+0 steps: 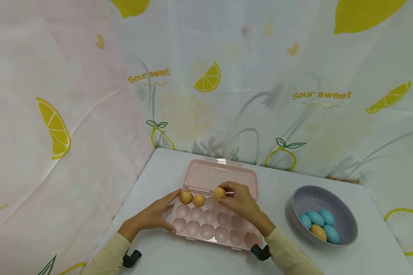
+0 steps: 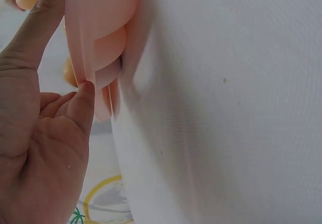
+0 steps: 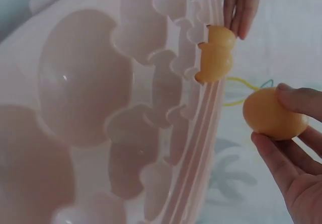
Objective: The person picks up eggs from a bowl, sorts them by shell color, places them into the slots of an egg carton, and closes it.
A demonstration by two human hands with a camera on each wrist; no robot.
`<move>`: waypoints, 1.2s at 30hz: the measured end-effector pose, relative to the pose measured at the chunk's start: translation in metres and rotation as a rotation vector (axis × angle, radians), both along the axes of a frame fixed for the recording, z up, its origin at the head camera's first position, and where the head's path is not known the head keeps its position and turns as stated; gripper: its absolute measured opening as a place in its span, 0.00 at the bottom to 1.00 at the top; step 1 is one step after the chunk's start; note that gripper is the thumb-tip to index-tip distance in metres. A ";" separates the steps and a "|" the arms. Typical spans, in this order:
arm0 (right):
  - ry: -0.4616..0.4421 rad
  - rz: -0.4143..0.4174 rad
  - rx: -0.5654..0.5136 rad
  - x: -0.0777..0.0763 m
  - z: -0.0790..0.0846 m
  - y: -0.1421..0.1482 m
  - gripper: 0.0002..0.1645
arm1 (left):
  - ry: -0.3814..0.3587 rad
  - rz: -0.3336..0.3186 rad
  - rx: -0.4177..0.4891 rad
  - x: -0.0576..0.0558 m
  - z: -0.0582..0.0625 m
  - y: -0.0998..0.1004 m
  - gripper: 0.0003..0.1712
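Between its thumb and fingertips my right hand [image 1: 242,202] pinches a brown egg [image 3: 274,114], held above the back row of a pink egg box [image 1: 215,240]. Two more brown eggs, the left one [image 1: 186,198] and the one beside it [image 1: 199,200], sit in the back row's left cups. My left hand [image 1: 155,215] rests spread along the box's left side, thumb at the front corner and fingers toward the back corner. In the left wrist view its thumb [image 2: 37,27] lies along the box rim. The box's lid [image 1: 223,173] lies open behind the cups.
To the right stands a grey-purple bowl [image 1: 349,221] holding several blue eggs [image 1: 314,218] and one brown egg [image 1: 318,233]. The white table [image 1: 165,168] meets a lemon-printed cloth [image 1: 227,114] at the back and left.
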State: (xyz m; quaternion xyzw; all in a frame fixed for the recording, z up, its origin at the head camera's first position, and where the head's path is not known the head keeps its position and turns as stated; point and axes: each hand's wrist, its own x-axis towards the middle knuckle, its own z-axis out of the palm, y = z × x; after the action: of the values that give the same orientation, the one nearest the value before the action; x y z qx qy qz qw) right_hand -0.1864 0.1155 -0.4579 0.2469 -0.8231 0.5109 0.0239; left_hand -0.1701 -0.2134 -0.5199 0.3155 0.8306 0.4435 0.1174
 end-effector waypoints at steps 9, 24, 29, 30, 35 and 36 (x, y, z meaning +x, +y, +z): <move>-0.063 0.021 0.010 -0.001 -0.014 -0.007 0.22 | -0.011 0.006 0.000 0.000 0.001 0.001 0.76; -0.074 0.011 0.049 -0.003 -0.031 -0.016 0.20 | -0.028 0.022 0.000 0.001 0.003 0.001 0.76; -0.080 0.031 0.073 -0.003 -0.036 -0.018 0.19 | -0.023 0.014 0.002 0.003 0.002 0.001 0.75; -0.083 0.036 0.072 -0.002 -0.037 -0.018 0.20 | -0.021 0.012 0.002 0.003 0.002 0.001 0.75; -0.092 0.034 0.090 -0.003 -0.038 -0.020 0.21 | -0.017 0.015 0.013 0.003 0.003 0.002 0.75; -0.094 0.031 0.095 -0.003 -0.038 -0.020 0.21 | -0.016 0.017 0.010 0.003 0.003 0.002 0.75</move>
State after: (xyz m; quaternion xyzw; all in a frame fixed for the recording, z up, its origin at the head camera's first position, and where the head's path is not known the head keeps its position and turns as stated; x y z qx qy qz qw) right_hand -0.1896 0.0956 -0.4957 0.2363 -0.8427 0.4826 -0.0347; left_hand -0.1674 -0.2114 -0.5164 0.3054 0.8300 0.4514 0.1186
